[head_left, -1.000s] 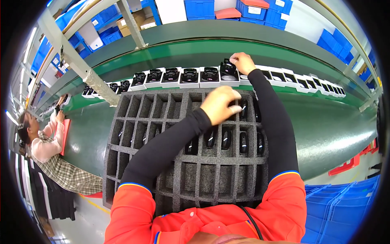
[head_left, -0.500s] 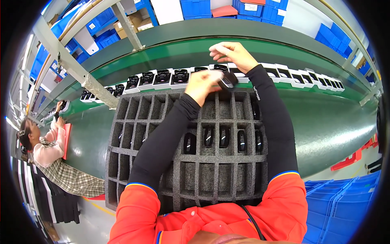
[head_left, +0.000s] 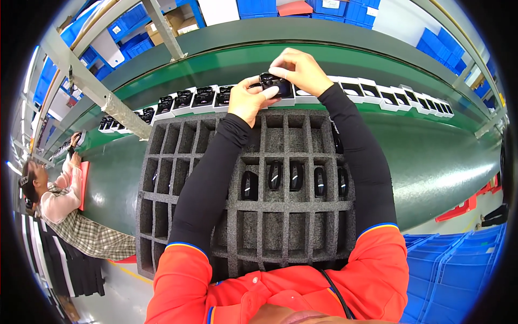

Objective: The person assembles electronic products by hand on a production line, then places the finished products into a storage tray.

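Observation:
Both hands meet over the row of white boxes at the far side of the tray. My left hand grips a glossy black rounded device from its left side, thumb across its front. From the right, my right hand pinches the device's upper edge with thumb and fingers. Just beneath it is an open white box. In front of me lies a grey foam tray with many compartments. Several oval glossy black pieces, one of them a black piece, stand in its middle row; my left forearm hides part of the tray.
White boxes with black devices run leftward along the green conveyor belt; white boxes with pale interiors run rightward. A metal post rises at the tray's far left. Another person works at left. Blue bins stand at right.
My right hand has come down and left onto the device, which the left hand was carrying in a blur. The device is now held still, between both hands, above the boxes.

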Available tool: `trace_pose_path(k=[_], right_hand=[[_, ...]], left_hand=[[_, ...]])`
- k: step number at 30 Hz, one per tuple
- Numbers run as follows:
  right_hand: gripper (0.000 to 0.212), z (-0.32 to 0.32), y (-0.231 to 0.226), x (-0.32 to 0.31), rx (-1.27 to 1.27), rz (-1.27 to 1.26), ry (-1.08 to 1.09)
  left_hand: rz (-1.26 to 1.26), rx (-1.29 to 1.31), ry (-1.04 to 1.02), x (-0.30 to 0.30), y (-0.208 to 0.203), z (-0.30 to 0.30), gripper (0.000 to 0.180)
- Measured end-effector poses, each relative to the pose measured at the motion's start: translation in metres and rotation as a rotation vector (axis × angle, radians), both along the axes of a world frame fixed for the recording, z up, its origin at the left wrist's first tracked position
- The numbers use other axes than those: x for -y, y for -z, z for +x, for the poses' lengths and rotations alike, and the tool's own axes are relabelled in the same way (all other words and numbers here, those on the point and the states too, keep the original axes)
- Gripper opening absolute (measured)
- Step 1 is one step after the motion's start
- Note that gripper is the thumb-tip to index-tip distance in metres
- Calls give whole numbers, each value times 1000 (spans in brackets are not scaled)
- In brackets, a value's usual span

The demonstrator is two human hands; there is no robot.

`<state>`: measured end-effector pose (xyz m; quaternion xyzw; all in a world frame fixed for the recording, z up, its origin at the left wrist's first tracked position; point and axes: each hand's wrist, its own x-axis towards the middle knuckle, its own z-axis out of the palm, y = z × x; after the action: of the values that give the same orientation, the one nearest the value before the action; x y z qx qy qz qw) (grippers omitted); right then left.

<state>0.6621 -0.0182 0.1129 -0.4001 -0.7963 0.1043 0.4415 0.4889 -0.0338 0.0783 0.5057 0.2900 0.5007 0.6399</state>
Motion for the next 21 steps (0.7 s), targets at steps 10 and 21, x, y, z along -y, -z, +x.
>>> trace_pose_path(k=[10, 21], right_hand=[[27, 22, 14, -21, -131, -494, -254], [23, 78, 93, -90, 355, -399, 321]], left_hand=[[320, -284, -132, -2, 8, 0, 57], [1222, -813, 242, 84, 32, 82, 30]])
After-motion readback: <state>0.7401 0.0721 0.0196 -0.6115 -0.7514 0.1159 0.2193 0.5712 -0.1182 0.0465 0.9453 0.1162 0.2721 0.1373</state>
